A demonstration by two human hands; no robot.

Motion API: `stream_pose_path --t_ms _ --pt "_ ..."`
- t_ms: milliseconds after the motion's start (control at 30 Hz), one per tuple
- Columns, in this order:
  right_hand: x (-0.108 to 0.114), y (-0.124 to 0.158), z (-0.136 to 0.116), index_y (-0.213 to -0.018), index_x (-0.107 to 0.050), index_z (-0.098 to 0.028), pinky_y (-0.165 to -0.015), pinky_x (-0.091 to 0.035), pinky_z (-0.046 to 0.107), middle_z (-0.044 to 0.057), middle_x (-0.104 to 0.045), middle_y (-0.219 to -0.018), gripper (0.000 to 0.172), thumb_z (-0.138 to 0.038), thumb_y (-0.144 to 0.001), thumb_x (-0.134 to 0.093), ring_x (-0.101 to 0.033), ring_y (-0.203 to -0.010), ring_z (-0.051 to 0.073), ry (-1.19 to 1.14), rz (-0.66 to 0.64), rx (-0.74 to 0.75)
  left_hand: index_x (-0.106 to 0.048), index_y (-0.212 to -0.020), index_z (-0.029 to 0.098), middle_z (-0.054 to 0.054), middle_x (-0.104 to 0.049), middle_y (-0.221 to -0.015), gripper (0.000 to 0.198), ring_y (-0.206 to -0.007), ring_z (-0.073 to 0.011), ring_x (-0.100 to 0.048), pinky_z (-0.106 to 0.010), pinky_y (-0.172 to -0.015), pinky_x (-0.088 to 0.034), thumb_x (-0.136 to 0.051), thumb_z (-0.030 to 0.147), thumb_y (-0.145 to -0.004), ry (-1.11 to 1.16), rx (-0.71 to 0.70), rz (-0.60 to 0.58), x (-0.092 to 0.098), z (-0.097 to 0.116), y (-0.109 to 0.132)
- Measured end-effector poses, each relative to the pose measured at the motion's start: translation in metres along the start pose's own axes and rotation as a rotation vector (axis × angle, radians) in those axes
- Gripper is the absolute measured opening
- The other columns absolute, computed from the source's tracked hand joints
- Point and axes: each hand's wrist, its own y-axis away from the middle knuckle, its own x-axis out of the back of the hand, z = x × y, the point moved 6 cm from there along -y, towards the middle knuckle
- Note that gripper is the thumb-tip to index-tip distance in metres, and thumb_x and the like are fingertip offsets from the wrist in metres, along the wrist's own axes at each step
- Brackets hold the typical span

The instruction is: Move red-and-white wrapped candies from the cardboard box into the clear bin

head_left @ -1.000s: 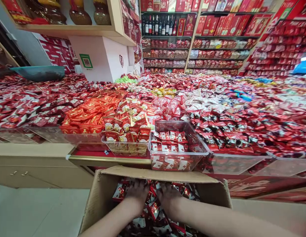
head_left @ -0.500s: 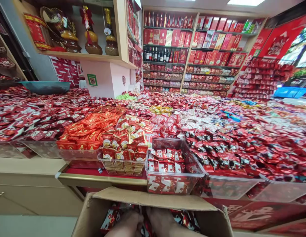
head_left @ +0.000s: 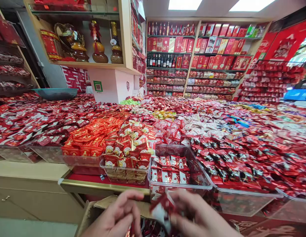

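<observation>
My right hand [head_left: 196,210] is closed on red-and-white candy packets [head_left: 162,210], blurred by motion, above the front of a cardboard box. To its left, my left hand [head_left: 119,215] has curled fingers, and part of a red wrapper [head_left: 130,229] shows between thumb and fingers; most of it is hidden. Under both hands the cardboard box [head_left: 90,214] holds more dark red shiny packets [head_left: 151,227]. Just beyond the hands stands a clear plastic bin [head_left: 201,171], partly filled with neat rows of red-and-white packets [head_left: 171,169].
Left of that bin is a clear tub of durian packets [head_left: 125,161], beside orange-red packets [head_left: 88,131]. Black-and-red packets [head_left: 229,158] heap up at right. A brass-coloured counter edge [head_left: 100,187] runs in front. Shelves [head_left: 191,65] of bottles and boxes line the back.
Both hands have risen out of the cardboard box, the right with red-and-white candy packets. The view has tilted up and shifted slightly left.
</observation>
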Motion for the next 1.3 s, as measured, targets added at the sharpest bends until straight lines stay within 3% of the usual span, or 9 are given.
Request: stream_pose_path --t_ms 67,167,333,467,600,733,900,1100,1300 --pt "0.018 -0.013 -0.014 -0.091 -0.050 -0.020 -0.051 -0.045 0.019 0.000 -0.060 -0.076 0.025 -0.039 -0.075 -0.054 -0.055 -0.058 0.010 -0.247 0.090 0.037 -0.037 -0.117 0.025 0.002 -0.055 -0.065 0.037 -0.056 -0.0126 -0.054 -0.025 -0.057 -0.044 -0.043 0.041 -0.084 -0.028 -0.065 0.074 -0.004 0.030 -0.029" --pt "0.031 -0.034 -0.020 -0.088 -0.048 -0.019 -0.038 -0.038 0.016 -0.003 -0.056 -0.070 0.033 -0.043 -0.069 -0.061 -0.046 -0.042 0.005 -0.405 0.137 0.063 -0.049 -0.108 0.019 0.001 -0.057 -0.070 0.038 -0.060 -0.0118 -0.053 -0.022 -0.055 -0.043 -0.056 0.039 -0.077 -0.144 -0.126 0.142 -0.010 0.061 -0.072" --pt "0.044 -0.046 -0.007 -0.076 -0.048 -0.016 -0.034 -0.036 0.014 -0.006 -0.049 -0.059 0.036 -0.050 -0.070 -0.059 -0.045 -0.039 0.003 -0.448 0.284 0.093 -0.061 -0.084 0.015 0.003 -0.053 -0.063 0.028 -0.053 -0.0085 -0.046 -0.019 -0.050 -0.039 -0.053 0.041 -0.078 -0.238 -0.183 0.154 -0.013 0.071 -0.105" --pt "0.049 -0.044 0.006 -0.074 -0.047 -0.017 -0.034 -0.037 0.015 -0.007 -0.048 -0.056 0.036 -0.051 -0.070 -0.058 -0.046 -0.038 0.004 -0.468 0.354 0.106 -0.061 -0.078 0.015 0.003 -0.053 -0.064 0.025 -0.056 -0.0086 -0.047 -0.019 -0.053 -0.041 -0.056 0.039 -0.077 -0.147 -0.246 0.191 -0.014 0.061 -0.110" --pt "0.051 -0.040 0.011 -0.082 -0.049 -0.016 -0.036 -0.036 0.015 -0.005 -0.052 -0.058 0.032 -0.045 -0.072 -0.059 -0.049 -0.042 0.005 -0.438 0.343 0.131 -0.058 -0.074 0.016 0.005 -0.053 -0.056 0.028 -0.045 -0.0070 -0.044 -0.018 -0.044 -0.041 -0.054 0.044 -0.076 0.027 -0.225 0.236 -0.013 0.051 -0.111" --pt "0.050 -0.037 0.015 -0.077 -0.048 -0.016 -0.040 -0.038 0.017 -0.004 -0.052 -0.055 0.029 -0.043 -0.074 -0.058 -0.051 -0.046 0.008 -0.442 0.358 0.107 -0.058 -0.075 0.016 0.003 -0.055 -0.060 0.028 -0.047 -0.0076 -0.047 -0.018 -0.044 -0.043 -0.057 0.044 -0.074 0.045 -0.227 0.200 -0.014 0.047 -0.110" --pt "0.064 -0.031 0.011 -0.071 -0.056 -0.015 -0.051 -0.039 0.019 -0.002 -0.054 -0.064 0.024 -0.038 -0.072 -0.062 -0.048 -0.056 0.007 -0.345 0.526 0.178 -0.058 -0.071 0.016 0.002 -0.056 -0.058 0.027 -0.048 -0.0081 -0.050 -0.018 -0.047 -0.045 -0.054 0.042 -0.077 0.142 -0.248 0.245 -0.008 0.045 -0.106" --pt "0.113 -0.041 0.009 -0.078 -0.050 -0.017 -0.043 -0.035 0.018 -0.004 -0.055 -0.061 0.027 -0.033 -0.065 -0.067 -0.049 -0.049 0.006 -0.414 0.658 0.071 -0.057 -0.071 0.016 0.004 -0.055 -0.053 0.024 -0.040 -0.0078 -0.052 -0.016 -0.037 -0.040 -0.053 0.039 -0.078 0.328 -0.260 0.312 0.001 0.037 -0.103" --pt "0.133 -0.080 0.026 -0.078 -0.039 -0.019 -0.037 -0.036 0.018 -0.005 -0.052 -0.055 0.024 -0.015 -0.067 -0.059 -0.054 -0.045 0.010 -0.099 0.581 -0.223 -0.059 -0.071 0.017 0.004 -0.056 -0.052 0.024 -0.041 -0.0072 -0.054 -0.015 -0.038 -0.039 -0.051 0.037 -0.081 0.163 -0.317 0.249 0.000 0.036 -0.100"
